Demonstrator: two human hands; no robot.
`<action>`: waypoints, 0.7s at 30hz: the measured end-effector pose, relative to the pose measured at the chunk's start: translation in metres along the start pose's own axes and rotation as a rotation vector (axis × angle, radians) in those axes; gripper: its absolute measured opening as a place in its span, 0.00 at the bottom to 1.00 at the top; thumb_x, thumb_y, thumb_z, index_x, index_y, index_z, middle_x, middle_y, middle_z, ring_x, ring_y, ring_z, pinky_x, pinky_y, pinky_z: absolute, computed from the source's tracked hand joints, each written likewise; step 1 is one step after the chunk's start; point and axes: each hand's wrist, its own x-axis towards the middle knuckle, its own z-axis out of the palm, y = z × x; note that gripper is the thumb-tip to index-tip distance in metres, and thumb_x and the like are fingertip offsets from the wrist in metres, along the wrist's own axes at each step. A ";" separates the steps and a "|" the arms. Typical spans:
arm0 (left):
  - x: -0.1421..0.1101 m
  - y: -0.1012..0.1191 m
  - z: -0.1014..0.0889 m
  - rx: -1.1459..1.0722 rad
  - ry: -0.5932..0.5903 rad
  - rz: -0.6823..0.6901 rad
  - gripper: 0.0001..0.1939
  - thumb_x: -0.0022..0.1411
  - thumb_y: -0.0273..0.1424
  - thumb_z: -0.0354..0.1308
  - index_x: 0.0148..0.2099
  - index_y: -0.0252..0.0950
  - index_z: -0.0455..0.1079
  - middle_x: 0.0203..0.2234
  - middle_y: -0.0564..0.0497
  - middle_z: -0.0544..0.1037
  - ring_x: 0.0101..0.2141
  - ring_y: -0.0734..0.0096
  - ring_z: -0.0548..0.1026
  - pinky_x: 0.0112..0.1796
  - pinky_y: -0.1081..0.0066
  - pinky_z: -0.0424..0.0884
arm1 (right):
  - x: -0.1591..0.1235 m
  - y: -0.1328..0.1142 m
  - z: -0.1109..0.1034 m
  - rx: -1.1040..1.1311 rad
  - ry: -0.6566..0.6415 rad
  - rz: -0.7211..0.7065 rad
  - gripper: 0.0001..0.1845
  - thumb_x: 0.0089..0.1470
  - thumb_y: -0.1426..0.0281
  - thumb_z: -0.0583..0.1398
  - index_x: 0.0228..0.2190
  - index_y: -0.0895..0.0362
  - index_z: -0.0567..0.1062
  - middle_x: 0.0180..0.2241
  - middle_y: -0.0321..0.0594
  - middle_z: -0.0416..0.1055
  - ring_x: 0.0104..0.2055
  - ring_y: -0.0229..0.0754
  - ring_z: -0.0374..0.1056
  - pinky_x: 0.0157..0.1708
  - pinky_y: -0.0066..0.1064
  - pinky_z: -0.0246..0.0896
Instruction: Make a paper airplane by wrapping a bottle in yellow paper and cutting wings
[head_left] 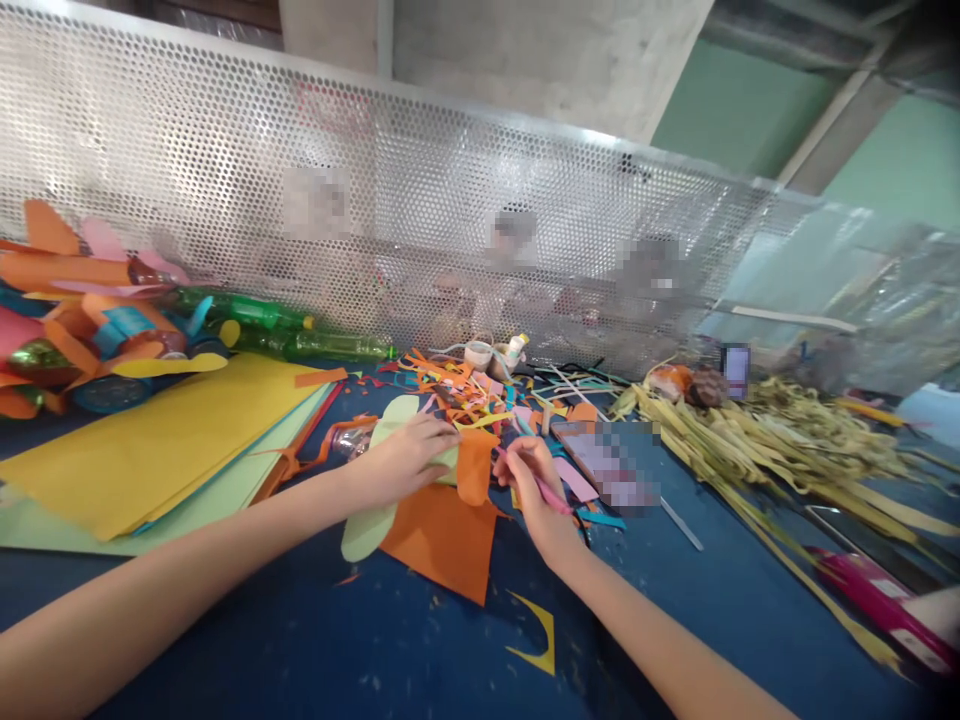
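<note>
My left hand lies over a light green paper cutout, its fingers stretched out and pressing down beside a rounded orange paper piece. Beneath them is a larger orange sheet with a straight lower edge. My right hand is closed around a pink pen, whose tip points at the right edge of the rounded orange piece. A clear plastic bottle lies behind my left wrist, partly hidden.
Yellow paper sheets are stacked at left, near green bottles and paper-decorated bottles. Paper scraps, a phone and dried leaf strips spread behind and right. A perforated metal screen stands at the back.
</note>
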 end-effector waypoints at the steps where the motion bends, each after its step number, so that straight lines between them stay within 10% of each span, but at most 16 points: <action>1: -0.001 0.001 0.000 0.003 0.002 0.007 0.18 0.60 0.27 0.56 0.53 0.37 0.66 0.48 0.44 0.72 0.50 0.58 0.68 0.51 0.55 0.65 | 0.000 0.000 0.000 -0.007 -0.002 -0.005 0.08 0.59 0.62 0.53 0.31 0.52 0.63 0.27 0.33 0.67 0.30 0.39 0.65 0.34 0.31 0.62; 12: 0.008 0.000 -0.003 0.051 -0.017 0.032 0.24 0.57 0.37 0.60 0.55 0.36 0.65 0.48 0.43 0.72 0.48 0.56 0.69 0.50 0.57 0.66 | -0.001 -0.005 -0.005 -0.018 0.115 -0.035 0.10 0.58 0.65 0.53 0.26 0.52 0.60 0.18 0.28 0.56 0.21 0.36 0.55 0.22 0.28 0.52; 21: 0.011 -0.006 0.003 0.014 -0.041 0.050 0.25 0.57 0.33 0.60 0.57 0.43 0.63 0.55 0.50 0.69 0.51 0.60 0.68 0.53 0.59 0.61 | -0.012 -0.002 0.000 -0.203 -0.107 -0.139 0.05 0.58 0.68 0.53 0.30 0.52 0.61 0.24 0.32 0.64 0.27 0.38 0.64 0.29 0.29 0.58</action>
